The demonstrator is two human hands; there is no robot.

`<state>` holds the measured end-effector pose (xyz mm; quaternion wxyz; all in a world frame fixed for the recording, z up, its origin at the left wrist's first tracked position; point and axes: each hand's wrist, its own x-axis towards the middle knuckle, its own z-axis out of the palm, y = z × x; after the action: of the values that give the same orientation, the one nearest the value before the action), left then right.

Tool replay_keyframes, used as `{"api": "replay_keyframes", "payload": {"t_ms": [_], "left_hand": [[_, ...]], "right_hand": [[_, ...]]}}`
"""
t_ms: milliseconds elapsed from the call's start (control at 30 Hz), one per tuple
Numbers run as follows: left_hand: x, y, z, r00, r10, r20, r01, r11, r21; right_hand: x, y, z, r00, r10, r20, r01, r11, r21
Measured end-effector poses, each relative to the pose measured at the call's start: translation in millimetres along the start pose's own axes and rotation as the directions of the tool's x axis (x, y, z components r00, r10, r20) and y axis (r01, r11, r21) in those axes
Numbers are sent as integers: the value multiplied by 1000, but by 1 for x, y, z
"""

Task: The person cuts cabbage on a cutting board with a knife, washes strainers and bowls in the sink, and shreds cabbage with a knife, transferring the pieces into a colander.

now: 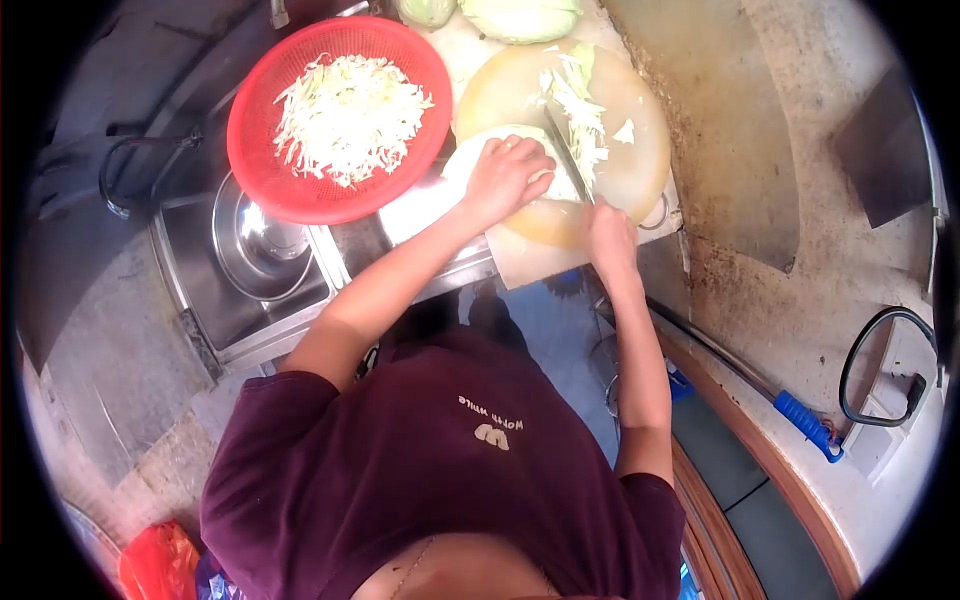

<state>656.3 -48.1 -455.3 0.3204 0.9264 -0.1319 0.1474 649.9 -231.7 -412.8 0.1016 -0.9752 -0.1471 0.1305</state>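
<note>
A round cutting board (635, 165) bears a piece of cabbage (470, 160), which looks pale and overexposed. My left hand (508, 178) presses down on that piece with its fingers bent over it. In my right hand (611, 236) is the handle of a knife (566, 155); its blade points away from me, close beside the cabbage and my left fingertips. Shredded cabbage (580, 110) lies along the blade's right side, with a loose scrap farther right. To the left, a red colander (245, 150) holds a heap of cabbage shreds (350, 120).
Whole cabbages (522, 18) sit behind the board. Under the colander is a sink (190, 240) with a metal bowl (262, 245). A stained wall (740, 130) rises close on the right. A blue-handled pole (805, 425) leans at lower right.
</note>
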Motion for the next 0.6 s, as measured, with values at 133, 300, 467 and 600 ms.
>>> {"api": "replay_keyframes", "payload": {"t_ms": [133, 300, 467, 600], "left_hand": [[2, 1, -3, 999, -36, 28, 34, 998, 53], [3, 1, 2, 999, -39, 19, 39, 999, 17], [-2, 4, 2, 999, -49, 1, 49, 998, -42], [1, 0, -5, 997, -49, 58, 51, 998, -29]], "right_hand": [[-41, -23, -35, 989, 88, 118, -84, 996, -43], [-7, -10, 8, 993, 73, 89, -72, 997, -11], [10, -6, -6, 994, 62, 90, -69, 995, 75], [-33, -26, -36, 979, 134, 152, -144, 988, 56]]}}
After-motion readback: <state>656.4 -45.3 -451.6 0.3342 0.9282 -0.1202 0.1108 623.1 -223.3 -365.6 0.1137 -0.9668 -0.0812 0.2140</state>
